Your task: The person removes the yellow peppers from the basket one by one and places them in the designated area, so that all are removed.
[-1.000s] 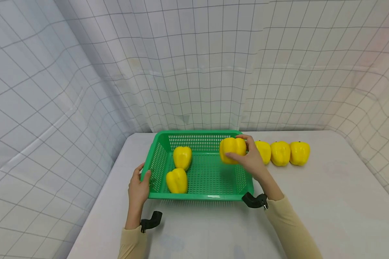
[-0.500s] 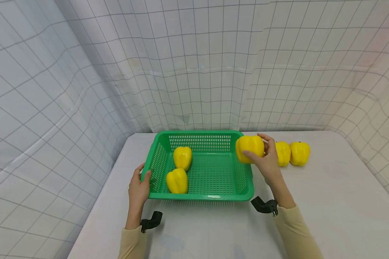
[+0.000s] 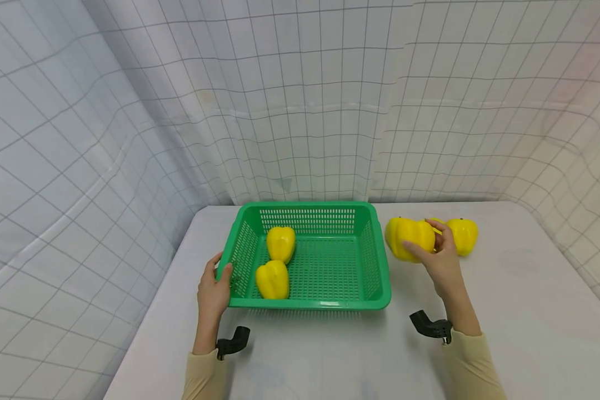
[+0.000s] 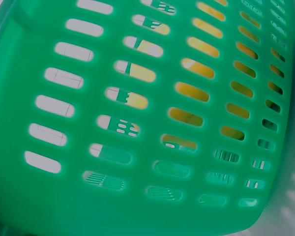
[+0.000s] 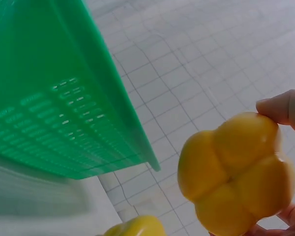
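we see the left hand [image 3: 213, 291] gripping the green basket [image 3: 310, 304] by its left rim; right of the basket, the right hand [image 3: 444, 265] grasps a yellow pepper [image 3: 416, 233]; two peppers [image 3: 272, 279] lie inside.

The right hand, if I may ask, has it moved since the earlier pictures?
Yes, the right hand has moved rightward, taking a yellow pepper from over the green basket to its right.

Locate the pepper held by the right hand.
In the head view, the held pepper is right of the green basket, in the right hand, near the pepper row.
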Demonstrator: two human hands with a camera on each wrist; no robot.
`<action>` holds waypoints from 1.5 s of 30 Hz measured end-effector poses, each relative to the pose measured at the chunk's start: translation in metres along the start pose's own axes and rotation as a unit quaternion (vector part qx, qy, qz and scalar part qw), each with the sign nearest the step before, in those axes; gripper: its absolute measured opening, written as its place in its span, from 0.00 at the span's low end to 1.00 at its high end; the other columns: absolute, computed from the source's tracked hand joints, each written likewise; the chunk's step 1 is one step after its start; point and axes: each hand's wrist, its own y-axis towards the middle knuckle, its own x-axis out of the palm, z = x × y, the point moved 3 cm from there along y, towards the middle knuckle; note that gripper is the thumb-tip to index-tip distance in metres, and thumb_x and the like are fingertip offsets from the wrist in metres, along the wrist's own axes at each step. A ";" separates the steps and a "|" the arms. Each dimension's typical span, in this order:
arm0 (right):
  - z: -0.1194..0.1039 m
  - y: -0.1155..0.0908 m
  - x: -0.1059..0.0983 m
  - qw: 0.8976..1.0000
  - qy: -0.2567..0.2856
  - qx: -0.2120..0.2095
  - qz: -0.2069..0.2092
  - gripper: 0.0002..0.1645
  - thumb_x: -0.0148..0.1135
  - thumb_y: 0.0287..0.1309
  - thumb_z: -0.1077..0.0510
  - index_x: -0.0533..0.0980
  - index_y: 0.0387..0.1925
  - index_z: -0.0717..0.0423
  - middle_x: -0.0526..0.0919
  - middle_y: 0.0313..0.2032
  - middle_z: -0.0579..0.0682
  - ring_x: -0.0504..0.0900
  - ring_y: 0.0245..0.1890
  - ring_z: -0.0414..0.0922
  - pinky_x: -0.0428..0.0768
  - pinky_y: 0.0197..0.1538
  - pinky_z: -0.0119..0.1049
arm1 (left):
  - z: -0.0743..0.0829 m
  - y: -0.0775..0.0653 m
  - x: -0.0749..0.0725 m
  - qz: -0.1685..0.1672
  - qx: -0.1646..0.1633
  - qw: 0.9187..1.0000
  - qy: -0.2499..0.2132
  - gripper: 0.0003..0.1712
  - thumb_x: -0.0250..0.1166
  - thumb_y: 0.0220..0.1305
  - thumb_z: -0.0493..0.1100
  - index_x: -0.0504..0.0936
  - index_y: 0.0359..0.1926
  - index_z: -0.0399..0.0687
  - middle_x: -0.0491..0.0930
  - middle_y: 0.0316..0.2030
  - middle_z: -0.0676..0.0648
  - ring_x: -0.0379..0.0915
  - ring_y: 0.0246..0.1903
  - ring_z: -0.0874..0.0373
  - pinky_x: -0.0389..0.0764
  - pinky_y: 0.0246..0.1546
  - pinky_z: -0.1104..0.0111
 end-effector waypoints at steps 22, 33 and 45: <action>0.041 0.007 -0.029 0.972 -0.192 0.063 -0.117 0.56 0.72 0.48 0.43 0.52 0.66 0.67 0.57 0.62 0.69 0.62 0.58 0.65 0.66 0.54 0.58 | -0.001 0.000 0.001 0.001 0.002 1.000 0.000 0.29 0.49 0.73 0.50 0.62 0.69 0.41 0.75 0.50 0.30 0.75 0.41 0.40 0.72 0.36 0.53; 0.058 0.008 -0.028 0.968 -0.199 0.074 -0.133 0.56 0.72 0.49 0.43 0.52 0.65 0.68 0.58 0.62 0.69 0.63 0.56 0.64 0.69 0.52 0.55 | 0.000 0.000 0.001 0.000 0.007 1.000 -0.002 0.29 0.49 0.74 0.50 0.61 0.69 0.41 0.75 0.49 0.30 0.75 0.40 0.40 0.73 0.36 0.54; 0.072 0.007 -0.027 0.969 -0.194 0.077 -0.135 0.55 0.71 0.49 0.41 0.52 0.66 0.64 0.58 0.62 0.67 0.64 0.56 0.62 0.69 0.51 0.53 | 0.001 0.000 0.000 -0.002 -0.002 1.000 -0.006 0.29 0.49 0.73 0.51 0.61 0.69 0.42 0.75 0.49 0.31 0.75 0.40 0.41 0.72 0.34 0.58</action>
